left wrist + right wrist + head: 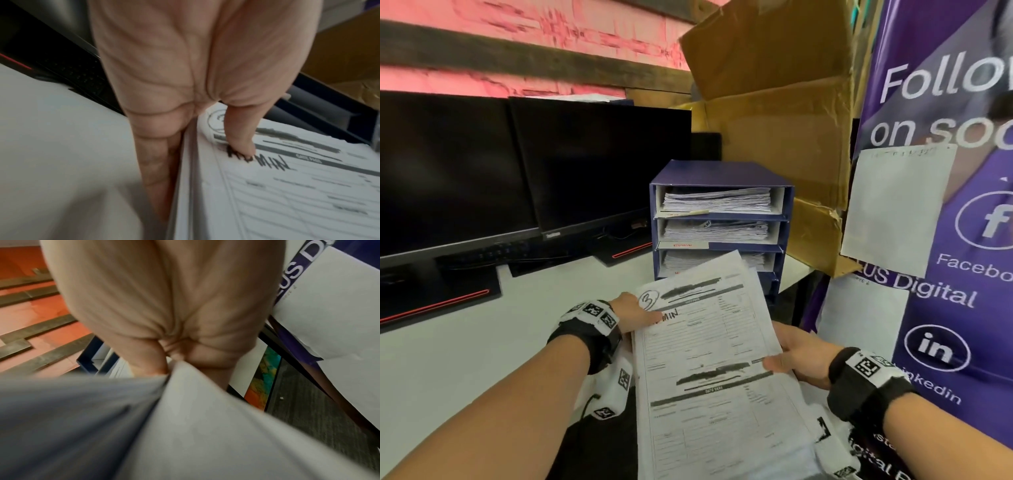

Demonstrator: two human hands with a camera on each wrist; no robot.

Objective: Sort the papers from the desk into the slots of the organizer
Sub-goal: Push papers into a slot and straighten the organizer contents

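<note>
Honestly, the blue organizer (719, 222) sits at 12 o'clock from the person's hands, and every slot I can see already has paper in it; squeezing more in could snag or crumple the leading edge. The stack of papers (709, 359) is up off the white desk (482, 342), fanned and a bit uneven; sheets could slide out the bottom if it tips. The right hand (799, 354) pinches the 3 o'clock edge, thumb on top; the left hand (633, 313) grips the 9 o'clock edge, thumb on the scribbled heading, fingers underneath; a slack pinch drops the lot.
</note>
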